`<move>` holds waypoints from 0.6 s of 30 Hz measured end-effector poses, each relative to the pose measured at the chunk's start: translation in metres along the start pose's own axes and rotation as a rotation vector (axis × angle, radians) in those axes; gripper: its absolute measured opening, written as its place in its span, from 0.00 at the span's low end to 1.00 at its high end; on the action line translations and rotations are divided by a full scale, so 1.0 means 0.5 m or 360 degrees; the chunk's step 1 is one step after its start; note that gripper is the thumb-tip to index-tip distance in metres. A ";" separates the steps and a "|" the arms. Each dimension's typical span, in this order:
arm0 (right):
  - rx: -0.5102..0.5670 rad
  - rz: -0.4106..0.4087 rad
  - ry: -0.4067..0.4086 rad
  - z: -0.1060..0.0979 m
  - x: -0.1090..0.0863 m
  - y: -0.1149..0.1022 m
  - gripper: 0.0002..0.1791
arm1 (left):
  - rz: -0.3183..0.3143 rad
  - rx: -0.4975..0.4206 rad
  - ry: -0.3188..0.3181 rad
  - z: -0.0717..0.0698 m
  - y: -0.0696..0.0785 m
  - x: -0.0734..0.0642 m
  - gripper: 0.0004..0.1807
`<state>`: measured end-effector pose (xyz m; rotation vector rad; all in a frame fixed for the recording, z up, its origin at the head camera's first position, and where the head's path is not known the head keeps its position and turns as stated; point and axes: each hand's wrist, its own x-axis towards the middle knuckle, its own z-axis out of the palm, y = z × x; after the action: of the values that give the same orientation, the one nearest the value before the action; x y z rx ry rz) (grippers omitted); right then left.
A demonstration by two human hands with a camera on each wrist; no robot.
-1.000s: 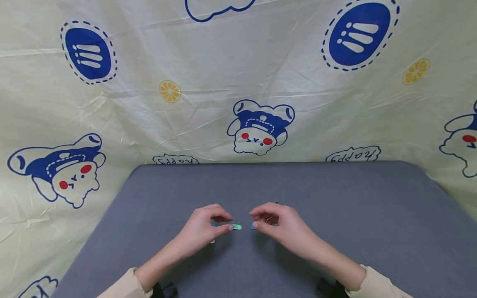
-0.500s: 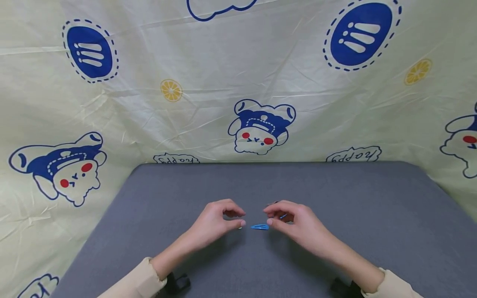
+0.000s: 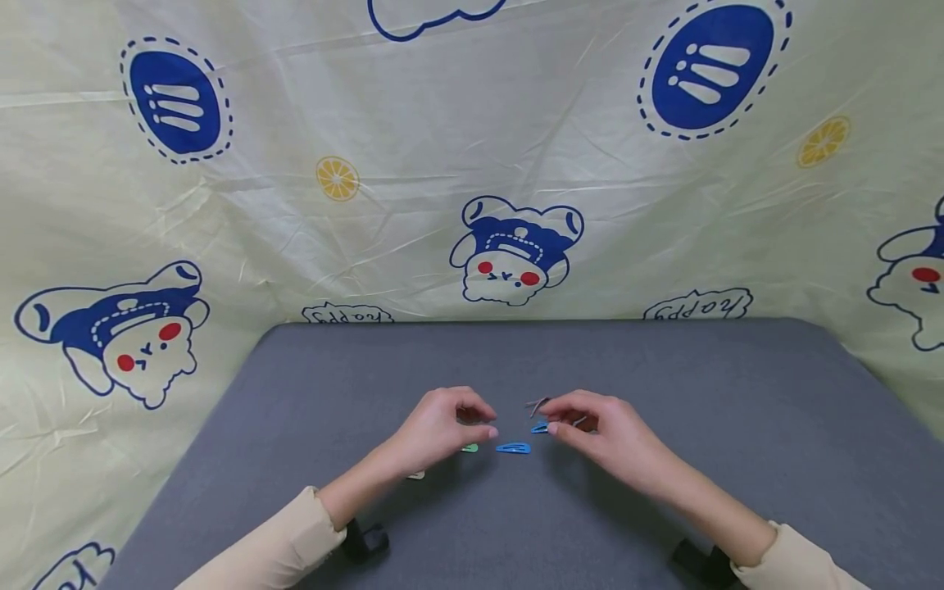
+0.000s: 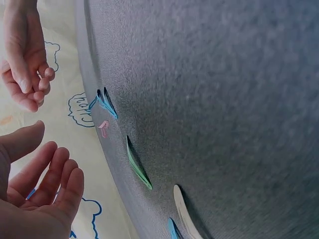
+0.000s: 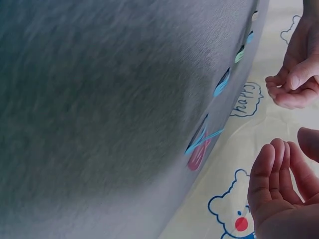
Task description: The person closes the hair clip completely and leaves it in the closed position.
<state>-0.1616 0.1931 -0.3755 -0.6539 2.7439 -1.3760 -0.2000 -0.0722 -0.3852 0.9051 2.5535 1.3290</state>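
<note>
My left hand (image 3: 446, 428) hovers over the table with its fingers loosely bent and nothing between thumb and fingertips. Below it lies a green snap hair clip (image 3: 469, 448), partly covered in the head view. A blue hair clip (image 3: 513, 448) sits between the two hands. My right hand (image 3: 608, 430), relaxed and holding nothing, is above the table at the right; its thumb overlaps a second blue clip (image 3: 540, 428). In the right wrist view, a pink clip (image 5: 197, 158) lies against blue clip pieces (image 5: 204, 139). A beige clip (image 4: 185, 211) shows in the left wrist view.
Another blue clip (image 4: 172, 229) lies beside the beige one. Grey cloth covers the table (image 3: 664, 369). Behind it hangs a pale printed curtain (image 3: 413, 246). Black wrist cameras are strapped below both wrists.
Both hands have shifted to the right and slightly away from the body. The middle blue clip, earlier mostly covered by the right hand, now shows fully.
</note>
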 end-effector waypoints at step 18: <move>-0.0105 -0.0047 -0.0140 -0.030 0.023 0.054 0.12 | 0.0003 0.0023 -0.0144 0.003 -0.016 0.049 0.09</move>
<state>-0.1845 0.2147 -0.3847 -0.7422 2.7315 -1.2347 -0.2228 -0.0607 -0.3884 0.9478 2.4982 1.2419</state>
